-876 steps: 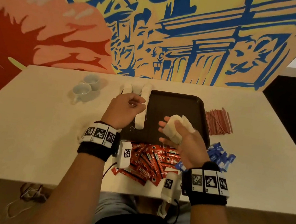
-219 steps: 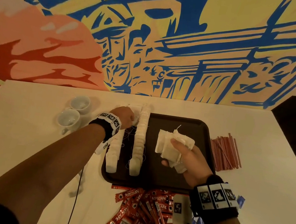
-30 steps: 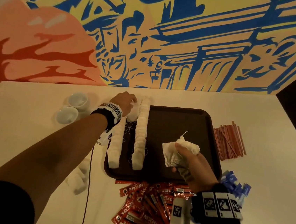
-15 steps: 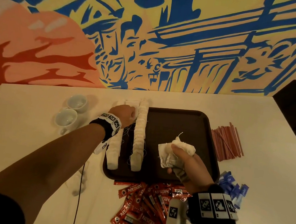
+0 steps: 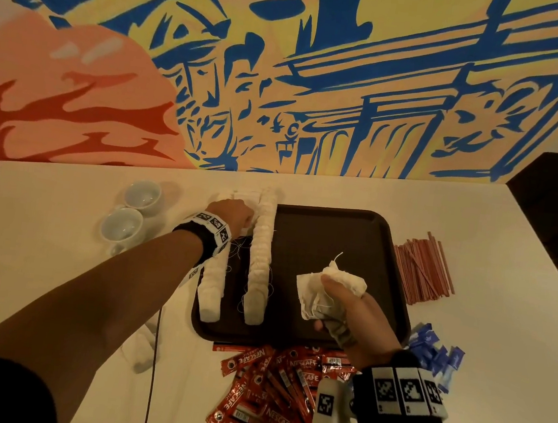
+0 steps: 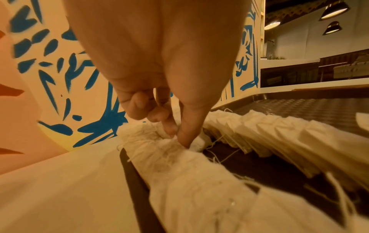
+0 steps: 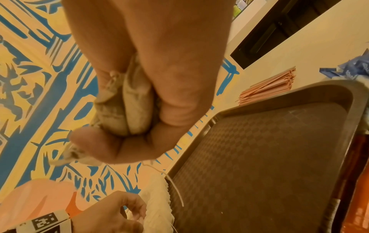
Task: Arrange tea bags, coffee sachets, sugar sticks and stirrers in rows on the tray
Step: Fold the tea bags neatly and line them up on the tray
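My left hand (image 6: 171, 126) pinches a bag in the tea-bag row (image 5: 260, 261); right hand (image 5: 346, 308) clutches spare tea bags (image 5: 328, 285). Trailing strings risk toppling neighbours.

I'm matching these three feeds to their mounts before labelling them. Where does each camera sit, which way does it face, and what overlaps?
Head: worn on the head, looking forward and down at the tray; both forearms show.
Left wrist: along the left hand, whose fingers pinch into the tea bag row.
Right wrist: along the right hand gripping a bunch of tea bags; the left hand shows below.
Shared: tray, tea bag rows and mural appear in all three.
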Motion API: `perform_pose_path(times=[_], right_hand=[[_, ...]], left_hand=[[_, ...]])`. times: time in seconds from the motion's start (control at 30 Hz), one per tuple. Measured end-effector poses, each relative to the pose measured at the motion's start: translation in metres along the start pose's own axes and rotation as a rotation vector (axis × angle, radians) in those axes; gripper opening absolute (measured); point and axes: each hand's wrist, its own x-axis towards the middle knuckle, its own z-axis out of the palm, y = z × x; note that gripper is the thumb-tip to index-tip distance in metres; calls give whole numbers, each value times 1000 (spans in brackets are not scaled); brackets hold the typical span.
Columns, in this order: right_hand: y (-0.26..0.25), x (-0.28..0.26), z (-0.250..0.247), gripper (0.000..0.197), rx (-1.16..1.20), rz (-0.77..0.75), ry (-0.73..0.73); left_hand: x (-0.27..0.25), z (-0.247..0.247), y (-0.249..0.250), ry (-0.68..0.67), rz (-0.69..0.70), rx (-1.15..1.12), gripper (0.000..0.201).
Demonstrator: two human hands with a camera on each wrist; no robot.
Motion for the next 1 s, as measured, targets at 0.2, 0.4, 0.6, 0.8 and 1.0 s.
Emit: perform_pose_path(times=[0.2,0.4,0.6,0.8,1.0], right_hand=[[0,-1,-2,40,10,52,-20],[-8,-15,-1,25,168,112,-162],[-3,-38,3,23,244,-49,-174],[-5,-72,9,18,147,-157,-237],[-3,-96,12,21,238,-184,-301]], left_hand=[[-11,-13,-10,34,-84,-195,18],[-58,-40,-13,282,-171,-700,4],[-148,-64,42,361,-92,-1137,5],[-230,-69,101,251,20,-1322,12],[-269,-55,132,204,18,-1401,6]])
